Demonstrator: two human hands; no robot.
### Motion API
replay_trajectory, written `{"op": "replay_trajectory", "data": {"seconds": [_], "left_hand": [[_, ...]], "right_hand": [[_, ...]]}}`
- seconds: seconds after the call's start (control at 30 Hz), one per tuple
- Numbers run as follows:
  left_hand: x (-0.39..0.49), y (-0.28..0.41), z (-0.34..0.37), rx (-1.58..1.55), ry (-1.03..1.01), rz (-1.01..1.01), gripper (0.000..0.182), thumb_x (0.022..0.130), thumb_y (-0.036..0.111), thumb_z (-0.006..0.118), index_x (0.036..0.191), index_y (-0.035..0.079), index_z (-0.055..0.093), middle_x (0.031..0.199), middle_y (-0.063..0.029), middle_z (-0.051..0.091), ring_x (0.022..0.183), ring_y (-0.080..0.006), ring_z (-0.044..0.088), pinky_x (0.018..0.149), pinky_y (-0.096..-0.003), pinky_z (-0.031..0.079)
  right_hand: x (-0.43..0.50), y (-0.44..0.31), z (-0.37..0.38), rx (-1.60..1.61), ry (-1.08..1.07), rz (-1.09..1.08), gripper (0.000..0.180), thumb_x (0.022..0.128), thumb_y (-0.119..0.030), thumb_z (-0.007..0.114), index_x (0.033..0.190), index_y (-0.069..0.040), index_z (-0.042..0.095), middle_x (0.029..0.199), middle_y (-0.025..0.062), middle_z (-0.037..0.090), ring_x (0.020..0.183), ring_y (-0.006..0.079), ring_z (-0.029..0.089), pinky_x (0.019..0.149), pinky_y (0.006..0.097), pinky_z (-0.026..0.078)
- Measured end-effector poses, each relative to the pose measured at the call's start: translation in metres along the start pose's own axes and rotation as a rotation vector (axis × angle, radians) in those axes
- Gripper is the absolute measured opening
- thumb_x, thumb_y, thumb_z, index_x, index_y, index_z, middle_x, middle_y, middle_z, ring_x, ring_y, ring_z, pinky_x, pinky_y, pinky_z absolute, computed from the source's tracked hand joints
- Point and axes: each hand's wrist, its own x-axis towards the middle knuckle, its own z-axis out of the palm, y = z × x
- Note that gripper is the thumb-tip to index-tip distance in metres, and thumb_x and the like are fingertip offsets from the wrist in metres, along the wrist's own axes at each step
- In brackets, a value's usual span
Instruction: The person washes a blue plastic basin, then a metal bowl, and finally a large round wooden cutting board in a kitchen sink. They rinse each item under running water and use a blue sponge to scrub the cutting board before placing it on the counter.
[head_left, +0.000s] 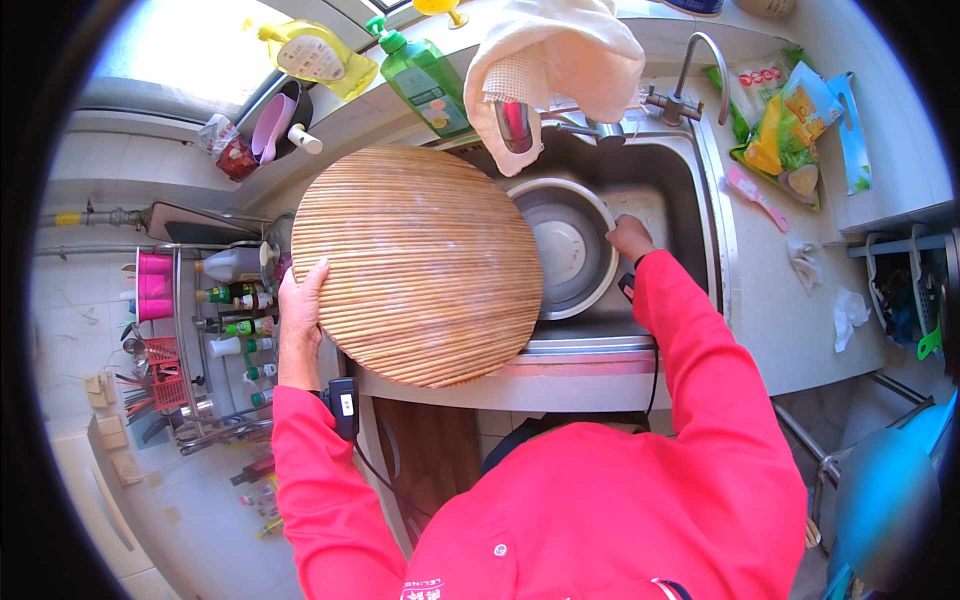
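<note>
A round board of joined thin stalks (420, 262), with whitish smears on its face, is held at its left edge by my left hand (302, 319), thumb on top. The board's right side overlaps the left part of the steel sink (656, 191). In the sink stands a round metal basin (559, 244), partly hidden by the board. My right hand (631, 237) is at the basin's right rim, its fingers closed on it.
Faucets (673, 109) and a draped white cloth (559, 45) are behind the sink. Pump bottles (426, 82) line the sill. Plastic packages (795, 127) and a pink brush-like tool (757, 199) lie on the right counter. A rack with bottles (244, 326) stands at left.
</note>
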Motion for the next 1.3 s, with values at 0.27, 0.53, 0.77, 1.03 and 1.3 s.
{"op": "replay_trajectory", "data": {"seconds": [0.27, 0.53, 0.77, 1.03, 1.3], "left_hand": [[-0.004, -0.007, 0.006, 0.009, -0.039, -0.029, 0.033, 0.083, 0.015, 0.064, 0.110, -0.002, 0.055, 0.097, -0.0092, 0.064, 0.084, -0.0162, 0.062, 0.076, -0.0295, 0.050], [-0.006, -0.029, 0.006, -0.032, 0.008, -0.065, 0.032, 0.083, 0.015, 0.064, 0.108, -0.003, 0.055, 0.096, -0.0109, 0.063, 0.083, -0.0174, 0.063, 0.074, -0.0306, 0.051], [-0.004, -0.037, -0.002, -0.100, -0.070, -0.021, 0.032, 0.078, 0.010, 0.066, 0.106, -0.002, 0.054, 0.095, -0.0094, 0.063, 0.083, -0.0169, 0.062, 0.075, -0.0299, 0.050], [-0.040, -0.037, 0.020, -0.283, -0.111, -0.043, 0.040, 0.076, 0.000, 0.061, 0.114, 0.000, 0.050, 0.103, -0.0110, 0.060, 0.091, -0.0212, 0.061, 0.080, -0.0334, 0.051], [-0.050, -0.007, 0.033, -0.266, -0.077, -0.146, 0.042, 0.076, -0.002, 0.060, 0.117, -0.001, 0.049, 0.104, -0.0125, 0.060, 0.092, -0.0247, 0.061, 0.081, -0.0363, 0.052]], "right_hand": [[0.002, 0.011, -0.014, 0.052, 0.072, -0.052, 0.040, 0.071, -0.021, 0.065, 0.105, 0.001, 0.063, 0.103, 0.0220, 0.063, 0.098, 0.0346, 0.060, 0.085, 0.0406, 0.046], [-0.046, -0.042, -0.030, 0.074, 0.403, -0.375, 0.034, 0.077, -0.021, 0.062, 0.110, -0.014, 0.060, 0.103, 0.0122, 0.064, 0.097, 0.0320, 0.060, 0.080, 0.0419, 0.047], [-0.059, -0.034, -0.017, -0.152, 0.093, -0.431, 0.041, 0.075, -0.020, 0.062, 0.116, -0.012, 0.056, 0.104, 0.0168, 0.063, 0.096, 0.0333, 0.061, 0.079, 0.0405, 0.049], [-0.078, -0.032, 0.031, 0.171, -0.584, -0.172, 0.040, 0.074, -0.026, 0.064, 0.107, -0.004, 0.061, 0.095, 0.0089, 0.067, 0.082, 0.0187, 0.064, 0.069, 0.0332, 0.050], [-0.055, -0.027, 0.040, 0.210, -0.785, -0.244, 0.034, 0.076, -0.028, 0.059, 0.106, -0.013, 0.064, 0.091, 0.0028, 0.067, 0.075, 0.0164, 0.063, 0.069, 0.0316, 0.049]]}}
